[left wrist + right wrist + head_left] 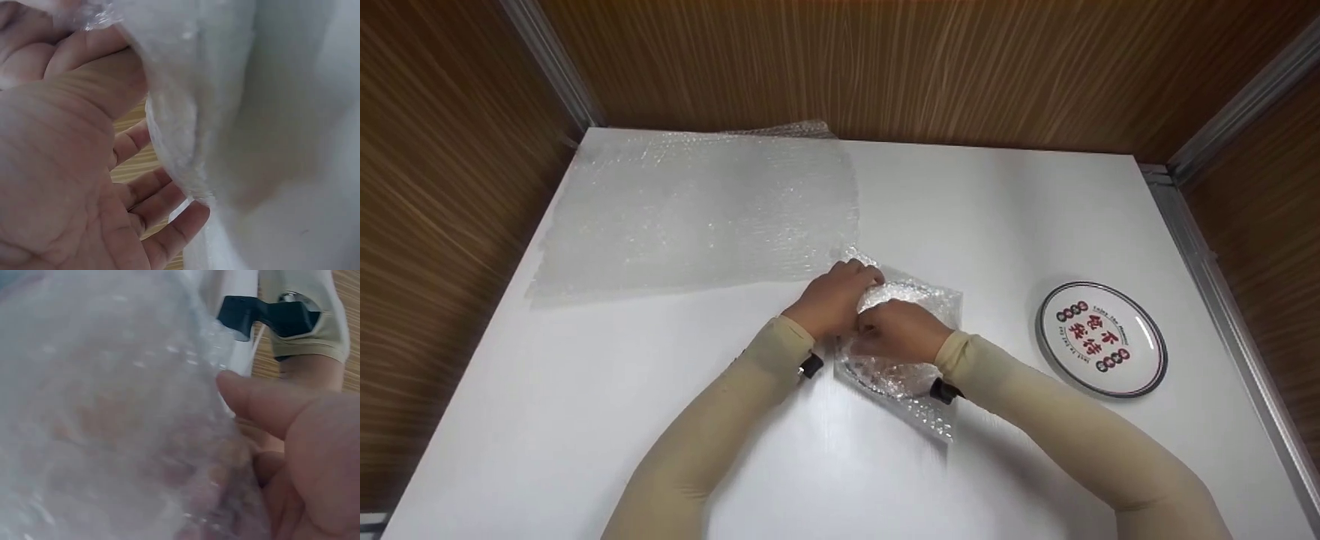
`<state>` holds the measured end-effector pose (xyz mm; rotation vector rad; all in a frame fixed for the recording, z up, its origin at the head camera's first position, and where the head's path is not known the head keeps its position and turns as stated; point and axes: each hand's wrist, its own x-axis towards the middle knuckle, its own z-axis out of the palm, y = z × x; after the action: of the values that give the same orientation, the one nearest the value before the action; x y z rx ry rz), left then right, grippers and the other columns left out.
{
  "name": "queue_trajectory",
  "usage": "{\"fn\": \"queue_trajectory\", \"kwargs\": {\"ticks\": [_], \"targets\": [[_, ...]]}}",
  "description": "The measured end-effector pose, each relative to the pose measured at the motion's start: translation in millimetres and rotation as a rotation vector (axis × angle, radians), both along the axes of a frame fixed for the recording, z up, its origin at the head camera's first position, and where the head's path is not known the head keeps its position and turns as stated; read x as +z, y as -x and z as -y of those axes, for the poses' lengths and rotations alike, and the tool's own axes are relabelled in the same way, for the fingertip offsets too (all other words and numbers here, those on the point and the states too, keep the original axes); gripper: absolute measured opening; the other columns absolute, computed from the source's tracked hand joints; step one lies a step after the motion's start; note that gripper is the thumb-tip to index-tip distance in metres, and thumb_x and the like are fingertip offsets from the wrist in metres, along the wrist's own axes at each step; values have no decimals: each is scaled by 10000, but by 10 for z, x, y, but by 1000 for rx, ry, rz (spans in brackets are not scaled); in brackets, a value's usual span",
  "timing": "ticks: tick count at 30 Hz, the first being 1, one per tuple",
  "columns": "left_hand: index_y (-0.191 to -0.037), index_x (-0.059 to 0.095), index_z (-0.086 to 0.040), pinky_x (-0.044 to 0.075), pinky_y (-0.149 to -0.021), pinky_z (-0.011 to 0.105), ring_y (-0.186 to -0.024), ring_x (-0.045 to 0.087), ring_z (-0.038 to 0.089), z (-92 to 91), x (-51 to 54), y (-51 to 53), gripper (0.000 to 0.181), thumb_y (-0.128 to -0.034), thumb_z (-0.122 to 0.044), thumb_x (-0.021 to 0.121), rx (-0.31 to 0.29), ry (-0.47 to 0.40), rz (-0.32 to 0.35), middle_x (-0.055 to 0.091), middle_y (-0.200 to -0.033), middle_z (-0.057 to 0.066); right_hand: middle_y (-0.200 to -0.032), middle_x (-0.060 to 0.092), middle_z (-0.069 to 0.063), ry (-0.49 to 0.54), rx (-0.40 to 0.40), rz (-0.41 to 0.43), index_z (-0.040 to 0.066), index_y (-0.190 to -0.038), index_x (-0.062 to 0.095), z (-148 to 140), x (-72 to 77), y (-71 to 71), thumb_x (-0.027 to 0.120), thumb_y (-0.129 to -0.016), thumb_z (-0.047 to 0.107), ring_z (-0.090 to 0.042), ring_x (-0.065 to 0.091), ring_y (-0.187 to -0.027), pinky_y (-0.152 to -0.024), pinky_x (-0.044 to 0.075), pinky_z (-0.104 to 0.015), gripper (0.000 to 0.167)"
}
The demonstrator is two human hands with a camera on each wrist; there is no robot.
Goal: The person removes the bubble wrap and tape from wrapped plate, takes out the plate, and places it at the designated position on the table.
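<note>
In the head view, a bubble-wrapped bundle (pixel 934 300) lies near the middle of the table, with a round, dark-rimmed outline showing faintly through the film. My left hand (pixel 832 300) grips its left edge. In the left wrist view, the thumb and fingers lie on either side of the folded bubble wrap (pixel 174 112). Close beside it, my right hand (pixel 906 331) holds the wrap over the bundle's middle. The right wrist view shows its thumb at the edge of the bubble wrap (pixel 124 410), with fingers blurred behind the film.
A flat sheet of bubble wrap (pixel 697 217) covers the back left of the white table (pixel 585 420). To the right lies a white plate (pixel 1101 339) with a dark rim and red characters. Wood-grain panels (pixel 870 67) enclose the back and sides.
</note>
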<state>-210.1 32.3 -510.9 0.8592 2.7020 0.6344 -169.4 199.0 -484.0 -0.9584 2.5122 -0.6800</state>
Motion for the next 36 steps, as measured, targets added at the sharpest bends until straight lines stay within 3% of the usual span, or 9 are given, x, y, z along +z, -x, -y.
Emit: {"fn": "queue_trajectory", "kwargs": {"ticks": [4,9,12,15,19,24,27,36], "targets": [[-1418,558,-172,497,-979,379,-1244,508,247,-2,-31,-10,706,-793,-281,868,5,-5,-10,577,-1331,55,-681,598,63,50,7,21,80,-822,731,-20,-92,5,758,-918,134,-43,472,-601,-620,466,-264,113],[-1417,550,-166,495,-981,380,-1250,498,246,4,-9,-15,737,-758,-200,880,11,11,-7,568,-1341,57,-666,573,96,151,-36,213,85,-793,709,-29,-84,0,738,-956,181,-33,476,-587,-594,432,-228,192],[-1423,533,-146,504,-962,393,-1246,496,265,9,37,-18,735,-768,-130,866,4,27,4,559,-1342,78,-666,567,106,183,-21,272,75,-807,712,-19,-41,-4,735,-965,183,-33,475,-598,-608,422,-219,193],[-1435,518,-133,508,-955,400,-1245,497,275,1,54,-20,691,-829,-163,850,-5,30,8,556,-1345,94,-683,564,107,190,62,258,70,-838,723,-32,-32,10,716,-968,121,-23,480,-633,-654,428,-214,140],[-1453,515,-142,492,-1006,394,-1278,490,270,-12,27,-32,632,-891,-175,803,-10,24,14,553,-1372,89,-799,668,55,236,194,254,63,-907,760,-113,-33,17,713,-965,76,-14,552,-739,-732,489,-215,76],[-1462,512,-145,465,-1059,384,-1310,474,258,-7,18,-40,691,-884,-362,823,-9,10,29,546,-1394,73,-870,742,-25,292,297,282,62,-947,769,-357,119,7,715,-974,100,-41,624,-762,-718,548,-236,71],[-1463,508,-149,458,-1071,388,-1313,471,256,-2,19,-33,772,-839,-457,843,-10,-1,35,542,-1397,70,-871,743,-12,290,296,292,99,-953,757,-611,274,3,716,-975,106,-62,653,-783,-736,568,-252,47],[-1475,494,-169,456,-1064,417,-1325,459,259,15,7,-33,779,-839,-446,848,-2,-24,82,522,-1423,61,-909,703,53,276,198,183,179,-977,725,-1521,586,-100,716,-961,44,-96,642,-873,-823,544,-242,137]]}}
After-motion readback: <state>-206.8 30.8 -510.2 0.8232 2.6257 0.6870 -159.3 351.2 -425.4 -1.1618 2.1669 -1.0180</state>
